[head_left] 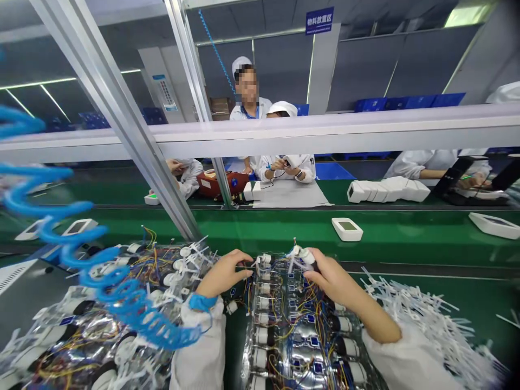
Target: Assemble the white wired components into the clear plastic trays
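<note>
My right hand [331, 276] has its thumb and fingers around a white cylindrical part [307, 257] with wires and a pale strip beside it, at the far end of a clear plastic tray [246, 352]. In that tray lie rows of white-and-black cylinders [265, 337], small blue circuit boards [309, 318] and coloured wires. My left hand [225, 273] is at the tray's far left corner, thumb and fingers apart, close to another white cylinder [266, 259]. A blue band [202, 303] circles my left wrist.
More wired parts with white strips [162, 295] cover the left side. A pile of white strips [422, 314] lies at the right. White devices [346, 229] rest on the green conveyor [260, 227]. A blue coiled cord [122, 292] hangs at left. Co-workers [284, 162] sit across.
</note>
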`<state>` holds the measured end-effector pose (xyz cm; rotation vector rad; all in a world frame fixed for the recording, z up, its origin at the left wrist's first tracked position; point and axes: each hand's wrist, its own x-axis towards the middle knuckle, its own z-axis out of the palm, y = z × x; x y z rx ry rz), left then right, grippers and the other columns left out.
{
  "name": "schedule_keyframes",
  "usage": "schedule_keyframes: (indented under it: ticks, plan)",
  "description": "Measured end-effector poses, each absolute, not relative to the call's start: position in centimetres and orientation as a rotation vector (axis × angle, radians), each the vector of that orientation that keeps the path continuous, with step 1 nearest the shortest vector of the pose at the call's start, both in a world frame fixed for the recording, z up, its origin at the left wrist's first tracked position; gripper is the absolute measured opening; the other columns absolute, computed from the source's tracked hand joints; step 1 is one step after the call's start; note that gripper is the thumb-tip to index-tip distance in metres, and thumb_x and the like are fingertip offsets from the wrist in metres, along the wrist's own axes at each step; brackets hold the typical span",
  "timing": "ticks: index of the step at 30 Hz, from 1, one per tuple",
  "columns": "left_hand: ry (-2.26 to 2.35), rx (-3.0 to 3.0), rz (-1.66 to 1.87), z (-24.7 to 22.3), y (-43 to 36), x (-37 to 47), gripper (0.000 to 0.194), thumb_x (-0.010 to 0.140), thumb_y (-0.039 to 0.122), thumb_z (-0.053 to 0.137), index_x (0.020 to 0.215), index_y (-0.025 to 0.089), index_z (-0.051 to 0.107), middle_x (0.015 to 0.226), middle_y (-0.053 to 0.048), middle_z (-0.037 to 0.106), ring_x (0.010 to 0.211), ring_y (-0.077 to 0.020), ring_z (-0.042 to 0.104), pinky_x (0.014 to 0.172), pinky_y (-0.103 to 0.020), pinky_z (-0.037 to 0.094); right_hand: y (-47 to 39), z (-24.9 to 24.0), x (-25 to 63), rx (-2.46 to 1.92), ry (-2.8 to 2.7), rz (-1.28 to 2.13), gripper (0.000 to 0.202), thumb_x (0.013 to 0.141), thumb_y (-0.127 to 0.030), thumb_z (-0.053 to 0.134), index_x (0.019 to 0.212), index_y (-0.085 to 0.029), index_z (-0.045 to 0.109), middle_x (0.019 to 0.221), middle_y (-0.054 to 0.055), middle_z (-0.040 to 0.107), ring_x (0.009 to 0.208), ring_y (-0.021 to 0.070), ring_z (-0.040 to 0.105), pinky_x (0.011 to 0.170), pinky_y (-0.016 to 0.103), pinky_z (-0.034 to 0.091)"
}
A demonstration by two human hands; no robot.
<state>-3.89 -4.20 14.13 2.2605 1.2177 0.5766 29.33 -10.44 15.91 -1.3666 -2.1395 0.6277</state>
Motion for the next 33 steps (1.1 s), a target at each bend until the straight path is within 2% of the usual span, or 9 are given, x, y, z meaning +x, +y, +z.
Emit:
schedule_keyframes:
  ticks: [3, 6, 8, 12, 15, 17, 21, 27, 33]
  plan:
    - [1.253, 2.362, 0.471, 11.6, -3.0, -2.2, 0.042, 0.077, 0.022, 0.076, 0.118, 0.024, 0.070, 0.127, -0.009, 0.056, 0.115, -0.0254, 0.056, 0.105, -0.041, 0.044, -8.3, 15.5, 27.6, -1.374, -2.312, 0.593, 0.043, 0.098, -0.040, 0.058, 0.133, -0.017, 0.047, 0.100, 0.010, 0.068, 0.088, 0.0306, 0.063, 0.074, 0.032, 0.040]
    - [1.301, 2.380, 0.458, 9.7, -1.8, -0.8, 0.018, 0.078, 0.028, 0.077, 0.095, 0.025, 0.077, 0.128, -0.008, 0.054, 0.116, -0.0288, 0.053, 0.106, -0.047, 0.042, -6.1, 14.1, 26.7, -1.380, -2.368, 0.611, 0.042, 0.095, -0.036, 0.064, 0.131, -0.020, 0.051, 0.101, 0.010, 0.070, 0.091, 0.0310, 0.065, 0.074, 0.030, 0.040]
    - [1.331, 2.383, 0.466, 9.0, -1.1, -0.6, 0.010, 0.084, 0.029, 0.070, 0.089, 0.024, 0.076, 0.126, -0.007, 0.056, 0.114, -0.0276, 0.053, 0.104, -0.046, 0.043, -5.1, 13.0, 26.5, -1.386, -2.387, 0.630, 0.042, 0.094, -0.035, 0.066, 0.131, -0.020, 0.051, 0.102, 0.010, 0.070, 0.090, 0.0305, 0.065, 0.074, 0.030, 0.041]
    - [1.370, 2.393, 0.479, 8.8, -0.7, -0.9, 0.021, 0.095, 0.026, 0.052, 0.102, 0.022, 0.072, 0.122, -0.009, 0.059, 0.114, -0.0248, 0.053, 0.102, -0.041, 0.044, -4.1, 11.5, 26.4, -1.379, -2.383, 0.675, 0.039, 0.094, -0.033, 0.067, 0.128, -0.020, 0.052, 0.105, 0.010, 0.070, 0.092, 0.0288, 0.066, 0.076, 0.029, 0.043]
    - [1.341, 2.413, 0.405, 8.9, -1.0, -0.9, 0.020, 0.088, 0.025, 0.059, 0.102, 0.026, 0.073, 0.134, -0.006, 0.056, 0.122, -0.0255, 0.051, 0.106, -0.041, 0.043, -4.0, 11.0, 26.4, -1.376, -2.364, 0.689, 0.039, 0.094, -0.033, 0.067, 0.127, -0.020, 0.053, 0.105, 0.010, 0.070, 0.093, 0.0294, 0.066, 0.077, 0.029, 0.044]
    - [1.361, 2.411, 0.344, 8.9, -1.4, -0.4, 0.022, 0.079, 0.024, 0.067, 0.099, 0.029, 0.075, 0.142, -0.004, 0.052, 0.127, -0.0299, 0.049, 0.105, -0.046, 0.042, -4.0, 10.7, 26.4, -1.381, -2.349, 0.694, 0.041, 0.094, -0.034, 0.066, 0.129, -0.018, 0.052, 0.101, 0.011, 0.070, 0.090, 0.0297, 0.066, 0.074, 0.030, 0.044]
    - [1.494, 2.381, 0.304, 9.2, -2.4, 1.2, 0.019, 0.077, 0.023, 0.066, 0.091, 0.026, 0.077, 0.145, -0.008, 0.051, 0.129, -0.0378, 0.044, 0.100, -0.056, 0.041, -4.1, 10.3, 27.0, -1.388, -2.313, 0.690, 0.041, 0.098, -0.038, 0.059, 0.131, -0.016, 0.050, 0.098, 0.010, 0.069, 0.085, 0.0289, 0.065, 0.072, 0.031, 0.044]
    - [1.496, 2.368, 0.388, 9.6, -2.7, 1.7, 0.014, 0.082, 0.017, 0.061, 0.078, 0.020, 0.074, 0.132, -0.010, 0.060, 0.124, -0.0327, 0.047, 0.100, -0.050, 0.038, -4.6, 10.8, 28.4, -1.345, -2.324, 0.697, 0.044, 0.099, -0.038, 0.056, 0.135, -0.016, 0.047, 0.111, 0.013, 0.069, 0.097, 0.0305, 0.064, 0.082, 0.036, 0.046]
    - [1.443, 2.322, 0.580, 8.8, -0.4, 1.2, 0.018, 0.091, 0.025, 0.056, 0.087, 0.022, 0.074, 0.129, -0.007, 0.060, 0.121, -0.0273, 0.049, 0.099, -0.043, 0.041, -5.5, 11.5, 26.5, -1.192, -2.459, 0.734, 0.046, 0.090, -0.034, 0.072, 0.131, -0.021, 0.057, 0.122, 0.010, 0.067, 0.107, 0.0279, 0.063, 0.092, 0.034, 0.047]
